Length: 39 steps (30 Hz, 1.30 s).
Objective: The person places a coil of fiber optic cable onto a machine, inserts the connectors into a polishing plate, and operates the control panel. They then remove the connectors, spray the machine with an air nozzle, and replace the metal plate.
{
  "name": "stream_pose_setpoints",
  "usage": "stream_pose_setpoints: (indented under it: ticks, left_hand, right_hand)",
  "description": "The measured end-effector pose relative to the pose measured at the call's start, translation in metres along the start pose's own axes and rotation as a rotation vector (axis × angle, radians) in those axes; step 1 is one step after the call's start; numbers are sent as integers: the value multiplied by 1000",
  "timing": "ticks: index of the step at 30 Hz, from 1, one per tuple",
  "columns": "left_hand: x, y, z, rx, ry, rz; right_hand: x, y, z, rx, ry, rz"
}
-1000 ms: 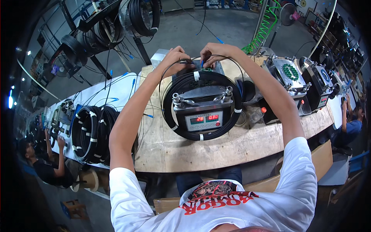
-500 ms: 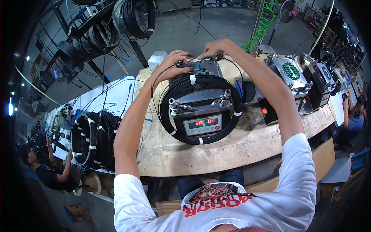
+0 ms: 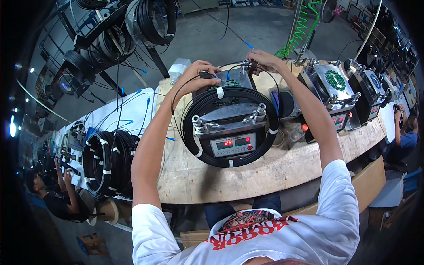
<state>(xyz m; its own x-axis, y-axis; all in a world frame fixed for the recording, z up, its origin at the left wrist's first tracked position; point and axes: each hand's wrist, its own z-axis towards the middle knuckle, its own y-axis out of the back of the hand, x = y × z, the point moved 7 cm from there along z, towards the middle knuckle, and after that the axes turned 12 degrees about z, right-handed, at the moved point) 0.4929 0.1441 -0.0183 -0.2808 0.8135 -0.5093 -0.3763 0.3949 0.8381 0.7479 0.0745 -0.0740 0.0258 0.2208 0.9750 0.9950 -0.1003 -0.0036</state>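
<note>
A polishing machine (image 3: pixel 221 138) stands on the bench before me, with a metal top plate and small green connector holders (image 3: pixel 229 83). A coil of black cable (image 3: pixel 230 163) with white ties hangs around its front. One blue-tipped connector (image 3: pixel 227 76) stands upright in the holders. My left hand (image 3: pixel 199 77) is curled around the clamp at the plate's back left corner, its fingers partly covering it. At the back right corner, my right hand (image 3: pixel 263 61) has its fingers closed on the metal clamp (image 3: pixel 246 66). Two front clamps (image 3: pixel 201 123) have lever handles.
More cable coils (image 3: pixel 108 163) lie at the left, with blue-tipped ends beside them. A bottle with an orange cap (image 3: pixel 298 132) stands right of the machine. Two similar machines (image 3: pixel 334 79) are farther right. Cable rolls (image 3: pixel 154 22) hang at back left. Other people work at both sides.
My right hand has moved right and a little down, from above the plate's back edge to the back right clamp. My left hand stays almost in place.
</note>
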Motion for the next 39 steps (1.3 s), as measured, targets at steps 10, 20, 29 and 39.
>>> stream_pose_setpoints:
  ticks: [10,20,29,39]
  left_hand:
    - [-9,2,7,78,-39,-103]
    - [-12,2,7,93,-56,0]
    - [-7,13,16,268,-165,-146]
    - [44,-2,48,175,474,-16]
  right_hand:
    - [11,1,-19,44,375,104]
    - [0,11,0,-78,321,15]
    - [42,17,-76,-610,714,-331]
    - [18,-125,-234,-637,1072,-458]
